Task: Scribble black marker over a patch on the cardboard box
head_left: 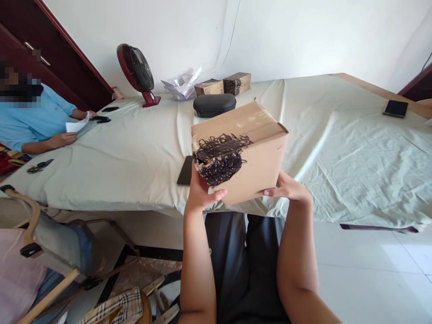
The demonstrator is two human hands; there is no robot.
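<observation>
A brown cardboard box (258,159) is held tilted above the front edge of the cloth-covered table, between my two hands. Black scribble covers its left corner, across the top and the facing side. My left hand (200,191) grips the lower left corner, thumb on the facing side and the other fingers partly hidden. At the lower right edge, my right hand (290,188) holds the box with its thumb in front; its other fingers are mostly out of sight. A dark phone (184,171) lies by my left hand, and a black zip case (214,105) sits behind the box.
Two smaller cardboard boxes (237,83), a plastic bag (182,87) and a dark red fan (137,69) stand along the wall. A person in blue (50,117) holds paper at the left. Another phone (394,109) lies far right. Chairs (67,243) stand lower left.
</observation>
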